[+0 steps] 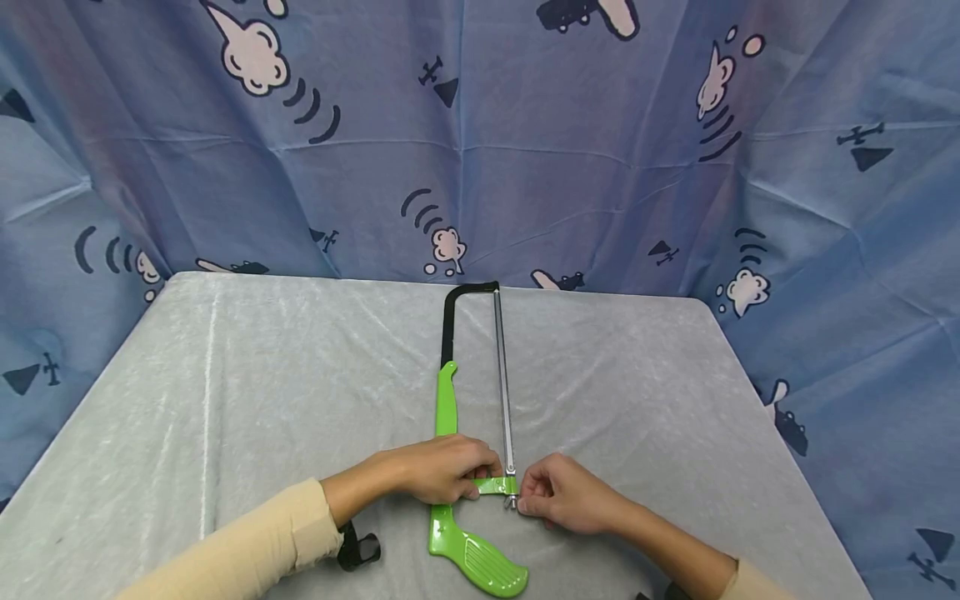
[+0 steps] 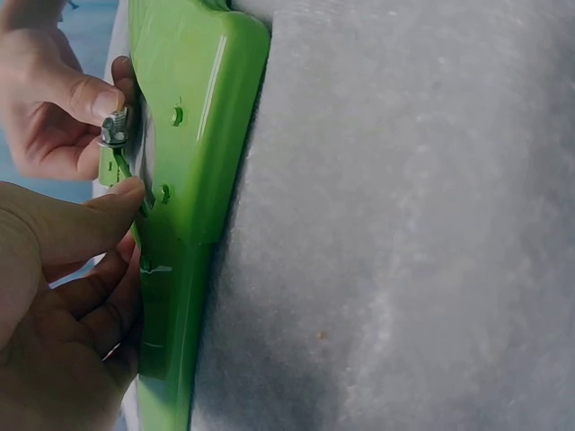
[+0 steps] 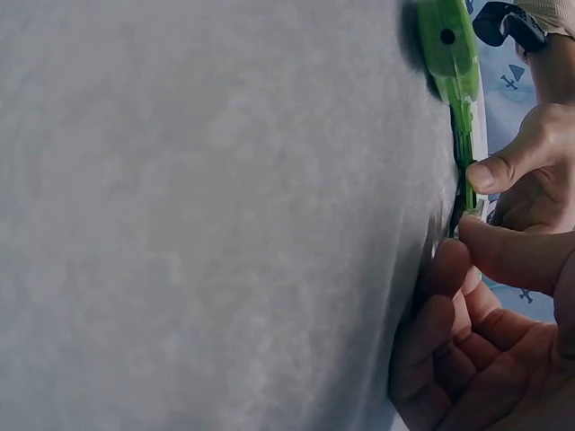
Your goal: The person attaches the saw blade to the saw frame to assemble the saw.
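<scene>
A hacksaw (image 1: 447, 402) with a green and black frame lies on the table, its green handle (image 1: 487, 567) toward me and its silver blade bar (image 1: 504, 383) on the right. My left hand (image 1: 444, 468) reaches over the frame and grips the short green arm (image 1: 495, 486) near the blade's lower end. At that arm's tip, my right hand (image 1: 572, 495) pinches a small metal wing nut (image 1: 512, 502) between thumb and finger. The left wrist view shows the right thumb against the nut's thread (image 2: 115, 126). My left fingers curl beside the green frame (image 2: 193, 180) there.
A grey cloth-covered table (image 1: 315, 375) lies under the saw. Behind it hangs a blue patterned curtain (image 1: 525, 167). A black strap mount (image 1: 358, 550) sits at the left wrist.
</scene>
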Demonstrator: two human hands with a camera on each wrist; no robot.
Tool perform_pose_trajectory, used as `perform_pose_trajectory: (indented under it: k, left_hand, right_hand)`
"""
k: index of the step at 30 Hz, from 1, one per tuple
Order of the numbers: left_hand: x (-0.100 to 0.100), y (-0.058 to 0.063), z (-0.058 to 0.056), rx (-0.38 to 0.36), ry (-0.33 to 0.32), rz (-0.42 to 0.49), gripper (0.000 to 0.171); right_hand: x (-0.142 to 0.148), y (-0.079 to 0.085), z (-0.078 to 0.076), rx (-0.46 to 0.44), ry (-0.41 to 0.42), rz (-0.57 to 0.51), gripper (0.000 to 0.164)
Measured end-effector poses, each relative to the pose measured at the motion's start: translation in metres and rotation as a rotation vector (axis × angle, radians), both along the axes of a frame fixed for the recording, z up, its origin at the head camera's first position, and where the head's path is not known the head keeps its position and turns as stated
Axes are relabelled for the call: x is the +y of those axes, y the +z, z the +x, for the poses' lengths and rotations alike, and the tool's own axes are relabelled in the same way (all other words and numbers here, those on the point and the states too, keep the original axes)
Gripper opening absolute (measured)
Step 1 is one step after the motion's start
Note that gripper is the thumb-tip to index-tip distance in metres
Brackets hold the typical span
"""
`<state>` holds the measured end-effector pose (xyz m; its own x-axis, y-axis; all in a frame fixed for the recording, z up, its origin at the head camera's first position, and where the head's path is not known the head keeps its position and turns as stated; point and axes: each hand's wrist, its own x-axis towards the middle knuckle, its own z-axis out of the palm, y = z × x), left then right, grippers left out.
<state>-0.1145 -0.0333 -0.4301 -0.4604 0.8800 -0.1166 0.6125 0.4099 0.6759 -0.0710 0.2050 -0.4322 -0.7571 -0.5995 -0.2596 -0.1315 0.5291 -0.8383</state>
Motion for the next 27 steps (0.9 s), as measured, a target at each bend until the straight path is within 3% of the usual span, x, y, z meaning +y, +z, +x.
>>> perform_pose_trajectory:
  k: [8,13,21,27]
  left_hand:
    - [0.0,-0.001,0.0,0.007,-0.003,0.006,0.019]
    - [0.0,-0.002,0.0,0.012,0.001,-0.005,0.02]
    - [0.0,-0.002,0.0,0.034,-0.005,-0.004,0.019]
    - [0.0,-0.003,-0.001,0.027,-0.004,-0.003,0.019]
  right_hand:
    - [-0.008,0.012,0.004,0.128,-0.019,0.106,0.02]
    - [-0.018,0.019,0.006,0.291,-0.028,0.193,0.03]
    - [-0.033,0.016,0.009,0.492,-0.097,0.37,0.045]
    - [-0.037,0.015,0.011,0.556,-0.129,0.444,0.044]
